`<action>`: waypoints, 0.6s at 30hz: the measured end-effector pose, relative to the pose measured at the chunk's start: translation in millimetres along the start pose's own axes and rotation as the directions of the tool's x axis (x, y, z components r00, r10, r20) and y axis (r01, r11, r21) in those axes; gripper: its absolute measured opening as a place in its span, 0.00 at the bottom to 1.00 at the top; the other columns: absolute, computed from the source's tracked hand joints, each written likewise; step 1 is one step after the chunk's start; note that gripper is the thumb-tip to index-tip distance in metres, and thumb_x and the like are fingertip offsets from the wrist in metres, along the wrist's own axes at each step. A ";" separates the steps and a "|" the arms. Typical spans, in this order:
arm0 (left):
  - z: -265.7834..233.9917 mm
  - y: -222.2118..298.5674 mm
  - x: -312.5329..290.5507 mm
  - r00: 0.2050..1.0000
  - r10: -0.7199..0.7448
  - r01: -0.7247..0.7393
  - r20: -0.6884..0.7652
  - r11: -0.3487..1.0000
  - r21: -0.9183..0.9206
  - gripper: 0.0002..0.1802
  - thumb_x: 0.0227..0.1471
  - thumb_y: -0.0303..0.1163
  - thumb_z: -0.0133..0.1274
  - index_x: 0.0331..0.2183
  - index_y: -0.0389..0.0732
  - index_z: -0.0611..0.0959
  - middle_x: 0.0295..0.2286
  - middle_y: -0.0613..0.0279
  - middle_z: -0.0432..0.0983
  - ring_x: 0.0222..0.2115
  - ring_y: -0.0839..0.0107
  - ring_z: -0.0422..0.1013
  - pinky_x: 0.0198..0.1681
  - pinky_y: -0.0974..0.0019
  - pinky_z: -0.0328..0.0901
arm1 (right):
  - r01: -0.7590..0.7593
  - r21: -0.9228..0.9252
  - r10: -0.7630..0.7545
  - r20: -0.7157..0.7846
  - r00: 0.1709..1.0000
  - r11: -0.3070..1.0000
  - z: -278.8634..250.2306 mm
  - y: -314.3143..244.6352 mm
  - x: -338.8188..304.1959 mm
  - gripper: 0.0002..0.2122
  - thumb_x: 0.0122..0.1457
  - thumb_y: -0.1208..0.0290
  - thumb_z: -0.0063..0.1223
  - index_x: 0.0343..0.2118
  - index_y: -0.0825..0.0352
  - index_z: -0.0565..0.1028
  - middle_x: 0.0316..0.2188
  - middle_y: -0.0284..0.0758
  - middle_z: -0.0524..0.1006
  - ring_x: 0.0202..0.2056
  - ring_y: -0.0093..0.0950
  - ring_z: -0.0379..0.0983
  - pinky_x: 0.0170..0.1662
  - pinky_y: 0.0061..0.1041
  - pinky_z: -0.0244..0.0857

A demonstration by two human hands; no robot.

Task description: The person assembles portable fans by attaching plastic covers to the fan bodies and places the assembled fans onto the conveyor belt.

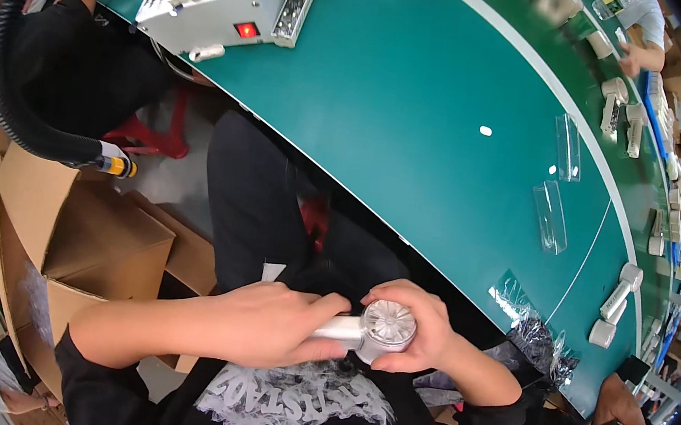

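Close to my body, just off the table's edge, I hold a small white handheld fan [389, 324] with a round, ribbed head. My left hand [280, 324] is wrapped round its handle [340, 330], the thumb below and the fingers above. Cupped around the head from the right is my right hand [428, 329], thumb under it and fingers over its top. Much of the handle is hidden in my left hand.
A grey box with a lit red switch [247, 29] stands on the green table [369, 114]. Clear plastic trays [550, 217] and crumpled wrap [541, 343] lie to the right. More white fans [620, 291] line the curved belt. Open cartons [107, 243] and a black hose [9, 104] are at left.
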State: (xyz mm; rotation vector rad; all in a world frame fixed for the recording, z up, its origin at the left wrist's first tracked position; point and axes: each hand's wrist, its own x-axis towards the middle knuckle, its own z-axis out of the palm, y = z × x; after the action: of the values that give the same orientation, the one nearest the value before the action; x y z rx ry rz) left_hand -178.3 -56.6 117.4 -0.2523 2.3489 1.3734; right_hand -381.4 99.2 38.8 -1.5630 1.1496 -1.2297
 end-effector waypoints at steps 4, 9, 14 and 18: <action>15.5 -17.5 7.4 0.992 0.023 0.002 0.127 0.982 -0.191 0.25 0.61 0.48 0.48 0.41 0.32 0.70 0.23 0.45 0.76 0.27 0.45 0.75 0.31 0.49 0.68 | -0.107 0.159 0.117 -0.056 0.992 0.981 23.4 15.9 -30.5 0.33 0.51 0.55 0.65 0.51 0.75 0.67 0.39 0.47 0.76 0.40 0.41 0.77 0.43 0.34 0.71; 23.1 -14.4 25.6 0.985 -0.016 0.043 0.173 0.987 -0.156 0.24 0.61 0.47 0.48 0.38 0.32 0.69 0.23 0.45 0.76 0.27 0.46 0.75 0.31 0.49 0.68 | -0.042 0.135 0.065 -0.165 0.984 0.990 30.4 18.7 -36.2 0.26 0.56 0.62 0.56 0.50 0.78 0.66 0.38 0.50 0.75 0.38 0.40 0.75 0.41 0.34 0.70; 8.1 -11.8 37.8 0.984 0.074 -0.046 0.161 0.984 -0.172 0.22 0.61 0.47 0.48 0.38 0.34 0.68 0.29 0.44 0.77 0.27 0.45 0.75 0.30 0.48 0.69 | -0.012 0.092 0.031 -0.207 0.978 0.996 9.9 11.1 -25.1 0.25 0.48 0.69 0.60 0.48 0.78 0.68 0.39 0.51 0.75 0.37 0.42 0.76 0.40 0.35 0.71; 1.1 1.5 38.0 0.989 0.142 -0.133 0.049 0.978 -0.164 0.25 0.59 0.48 0.50 0.45 0.36 0.68 0.31 0.41 0.77 0.28 0.42 0.75 0.30 0.48 0.70 | -0.039 -0.134 0.036 -0.024 0.999 0.990 -33.2 -26.8 4.5 0.29 0.46 0.66 0.65 0.49 0.76 0.70 0.38 0.49 0.76 0.35 0.42 0.77 0.38 0.33 0.72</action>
State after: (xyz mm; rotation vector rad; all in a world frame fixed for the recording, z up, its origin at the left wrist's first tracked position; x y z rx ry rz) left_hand -212.7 -53.0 101.7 -0.0930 2.2451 1.6149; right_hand -409.0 99.4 71.6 -1.6226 1.2933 -1.1671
